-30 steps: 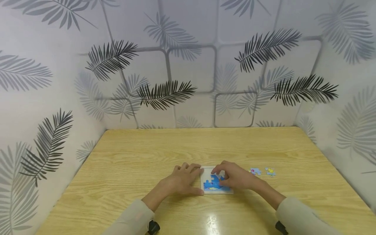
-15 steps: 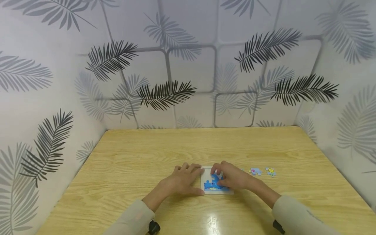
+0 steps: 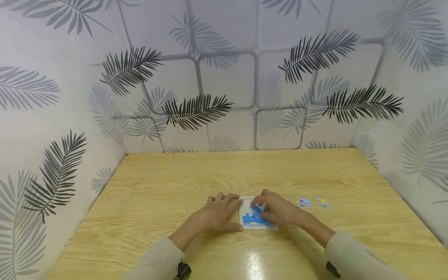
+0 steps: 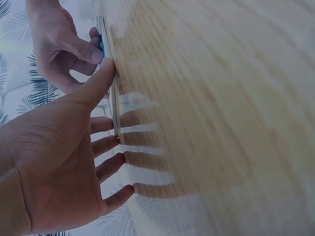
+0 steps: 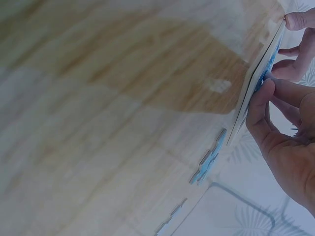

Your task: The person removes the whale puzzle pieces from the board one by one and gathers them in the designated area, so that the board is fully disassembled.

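Note:
A small puzzle tray [image 3: 259, 228] with a white border lies on the table, partly filled with blue jigsaw pieces [image 3: 250, 219]. My left hand [image 3: 220, 214] rests at the tray's left side, thumb at the near corner and index finger at the far one. In the left wrist view its other fingertips touch the tabletop. My right hand [image 3: 278, 208] is over the tray's right part, thumb and index finger pinching a blue puzzle piece [image 3: 257, 212] low against the others. That hand covers the tray's right side. From the right wrist, the tray [image 5: 246, 93] appears edge-on beneath the fingertips.
Right of the tray lie loose puzzle pieces: a light blue one with a pink curl [image 3: 305, 202] and one with a yellow sun [image 3: 322, 202]. Another edge peeks out beside the right hand. The wooden table [image 3: 168, 175] meets leaf-patterned walls [image 3: 231, 89] at its back and sides.
My right hand has shifted very slightly left over the tray, uncovering a bit of a loose piece behind it. My left hand stays in place; the whole view tilts slightly.

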Available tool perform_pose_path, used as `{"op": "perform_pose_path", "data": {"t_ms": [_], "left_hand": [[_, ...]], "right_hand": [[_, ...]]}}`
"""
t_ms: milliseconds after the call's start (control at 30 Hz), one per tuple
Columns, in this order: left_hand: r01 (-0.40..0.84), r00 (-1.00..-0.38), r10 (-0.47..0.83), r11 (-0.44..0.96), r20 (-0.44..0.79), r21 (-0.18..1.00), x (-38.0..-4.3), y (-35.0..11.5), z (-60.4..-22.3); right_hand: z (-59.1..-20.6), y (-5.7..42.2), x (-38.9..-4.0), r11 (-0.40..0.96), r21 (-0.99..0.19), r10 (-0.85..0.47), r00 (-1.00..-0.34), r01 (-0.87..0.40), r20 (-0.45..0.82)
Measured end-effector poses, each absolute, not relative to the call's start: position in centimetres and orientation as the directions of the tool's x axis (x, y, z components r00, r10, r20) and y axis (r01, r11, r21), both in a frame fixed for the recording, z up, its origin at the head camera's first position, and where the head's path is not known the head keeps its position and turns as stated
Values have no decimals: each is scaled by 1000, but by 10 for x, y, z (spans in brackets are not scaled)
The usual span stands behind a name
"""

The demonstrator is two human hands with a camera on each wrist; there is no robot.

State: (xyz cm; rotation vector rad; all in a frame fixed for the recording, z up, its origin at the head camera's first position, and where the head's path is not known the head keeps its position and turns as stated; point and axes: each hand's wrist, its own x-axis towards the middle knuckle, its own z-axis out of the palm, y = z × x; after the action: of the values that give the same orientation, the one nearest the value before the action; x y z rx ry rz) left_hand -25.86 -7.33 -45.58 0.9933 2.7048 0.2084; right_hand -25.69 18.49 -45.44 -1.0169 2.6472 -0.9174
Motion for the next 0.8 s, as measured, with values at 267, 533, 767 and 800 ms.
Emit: {"op": "perform_pose_path", "data": {"t_ms": [267, 533, 767, 800], "left_hand": [[620, -732, 656, 754, -185, 219, -257, -74, -453], [608, -744, 645, 762, -176, 222, -261, -74, -459], [606, -740, 645, 763, -191, 225, -257, -73, -453], [606, -741, 644, 763, -190, 225, -256, -73, -452]], "right_hand": [[-449, 188, -255, 583, -606, -641, -765, -541, 67], [-441, 208, -255, 559, -664, -604, -792, -497, 84], [-446, 237, -250, 544, -633, -592, -786, -551, 176], [-446, 241, -249, 545, -628, -588, -787, -555, 185]]}}
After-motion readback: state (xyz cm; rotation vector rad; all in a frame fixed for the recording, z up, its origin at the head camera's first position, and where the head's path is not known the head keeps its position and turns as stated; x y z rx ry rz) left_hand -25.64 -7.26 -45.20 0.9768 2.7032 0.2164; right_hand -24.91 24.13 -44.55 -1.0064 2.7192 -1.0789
